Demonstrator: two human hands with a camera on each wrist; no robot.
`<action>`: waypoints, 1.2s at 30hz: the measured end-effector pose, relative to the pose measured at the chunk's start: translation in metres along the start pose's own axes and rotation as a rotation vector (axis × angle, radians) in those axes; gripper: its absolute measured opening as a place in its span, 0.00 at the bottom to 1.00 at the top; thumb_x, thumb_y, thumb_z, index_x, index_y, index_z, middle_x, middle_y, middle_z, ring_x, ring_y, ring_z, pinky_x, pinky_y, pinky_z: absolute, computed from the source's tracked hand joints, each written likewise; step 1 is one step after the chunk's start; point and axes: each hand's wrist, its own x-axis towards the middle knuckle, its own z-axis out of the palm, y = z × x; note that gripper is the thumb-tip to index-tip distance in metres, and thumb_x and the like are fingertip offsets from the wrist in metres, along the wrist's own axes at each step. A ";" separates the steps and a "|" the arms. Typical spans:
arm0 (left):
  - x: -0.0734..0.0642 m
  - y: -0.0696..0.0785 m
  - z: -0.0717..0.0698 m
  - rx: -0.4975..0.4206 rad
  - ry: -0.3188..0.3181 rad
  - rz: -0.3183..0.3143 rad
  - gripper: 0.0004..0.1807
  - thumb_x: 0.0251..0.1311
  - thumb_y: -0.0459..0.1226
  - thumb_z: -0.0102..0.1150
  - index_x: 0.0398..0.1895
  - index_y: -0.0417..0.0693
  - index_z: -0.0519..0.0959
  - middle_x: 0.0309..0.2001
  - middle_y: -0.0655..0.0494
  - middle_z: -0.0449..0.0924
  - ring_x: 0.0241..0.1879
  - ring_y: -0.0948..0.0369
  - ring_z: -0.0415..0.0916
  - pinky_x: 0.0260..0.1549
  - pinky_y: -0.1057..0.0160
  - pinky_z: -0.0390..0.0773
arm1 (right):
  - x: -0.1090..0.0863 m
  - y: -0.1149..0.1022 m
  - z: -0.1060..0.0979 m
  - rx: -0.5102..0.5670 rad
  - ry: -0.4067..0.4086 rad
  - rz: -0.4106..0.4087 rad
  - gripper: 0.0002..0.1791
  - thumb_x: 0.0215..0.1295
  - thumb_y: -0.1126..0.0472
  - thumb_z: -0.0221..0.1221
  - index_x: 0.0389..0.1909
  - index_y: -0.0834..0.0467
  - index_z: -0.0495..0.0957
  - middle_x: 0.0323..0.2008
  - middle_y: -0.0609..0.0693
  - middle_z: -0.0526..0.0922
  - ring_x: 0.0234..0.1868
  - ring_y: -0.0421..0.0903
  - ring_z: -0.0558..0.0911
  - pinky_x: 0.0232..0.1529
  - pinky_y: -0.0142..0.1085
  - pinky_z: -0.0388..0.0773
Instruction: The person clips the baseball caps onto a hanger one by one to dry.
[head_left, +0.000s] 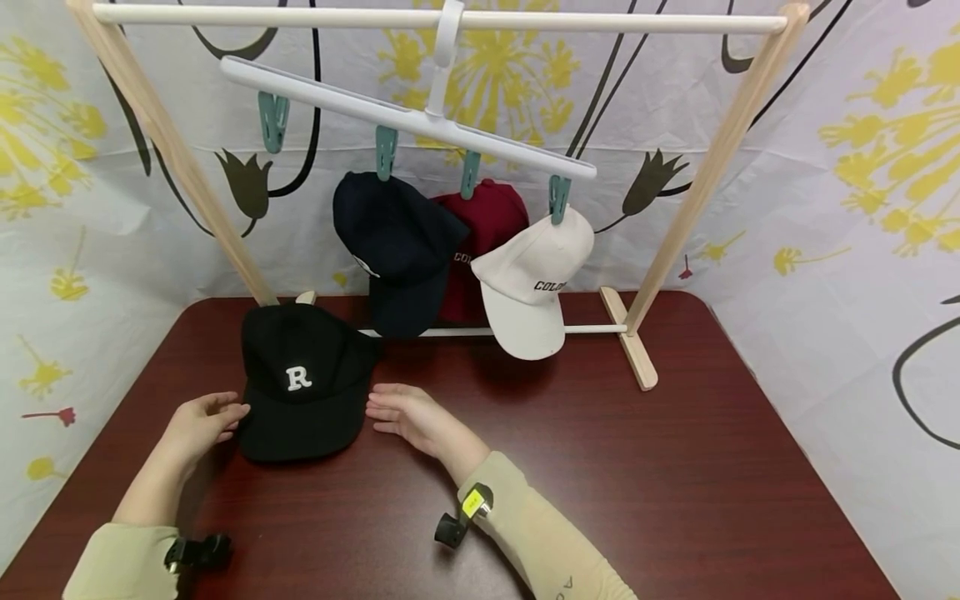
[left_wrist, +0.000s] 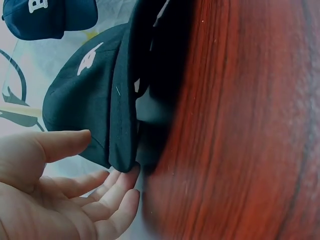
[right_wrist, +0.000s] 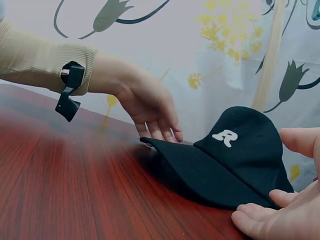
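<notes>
A black baseball cap [head_left: 300, 425] with a white letter R lies on the table at the left, brim toward me. My left hand [head_left: 195, 429] is at the left edge of the brim, fingers loosely bent; in the left wrist view its fingertips reach the brim's edge. On the cap's other side is my right hand [head_left: 420, 421], fingers extended with the palm toward it. The right wrist view shows the right fingers close beside the cap [right_wrist: 240, 170]; whether they touch it I cannot tell. Neither hand grips it.
A wooden rack with a white rod [head_left: 600, 22] stands behind, carrying a tilted white hanger [head_left: 337, 100]. Its clips hold a navy cap [head_left: 397, 233], a maroon cap [head_left: 495, 217] and a white cap [head_left: 525, 283]. The leftmost teal clip [head_left: 273, 121] holds nothing.
</notes>
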 end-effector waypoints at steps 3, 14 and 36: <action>0.000 -0.002 0.000 0.013 0.008 0.015 0.32 0.72 0.40 0.46 0.65 0.19 0.56 0.57 0.23 0.64 0.48 0.46 0.74 0.37 0.65 0.79 | 0.000 0.000 0.000 -0.003 -0.003 -0.003 0.29 0.66 0.66 0.52 0.65 0.74 0.57 0.57 0.66 0.70 0.59 0.60 0.71 0.61 0.52 0.64; 0.000 -0.008 0.000 0.030 0.022 0.039 0.25 0.68 0.32 0.52 0.61 0.19 0.62 0.49 0.31 0.71 0.35 0.71 0.72 0.33 0.67 0.78 | 0.000 -0.001 0.000 0.005 0.024 -0.001 0.28 0.66 0.67 0.52 0.64 0.74 0.58 0.56 0.66 0.70 0.59 0.61 0.70 0.61 0.52 0.64; -0.003 -0.008 0.002 -0.013 -0.045 0.039 0.26 0.68 0.31 0.51 0.62 0.21 0.58 0.41 0.41 0.76 0.33 0.70 0.74 0.34 0.64 0.79 | -0.002 -0.001 0.000 -0.022 0.061 -0.022 0.27 0.65 0.69 0.55 0.63 0.74 0.62 0.46 0.59 0.78 0.43 0.52 0.81 0.53 0.46 0.74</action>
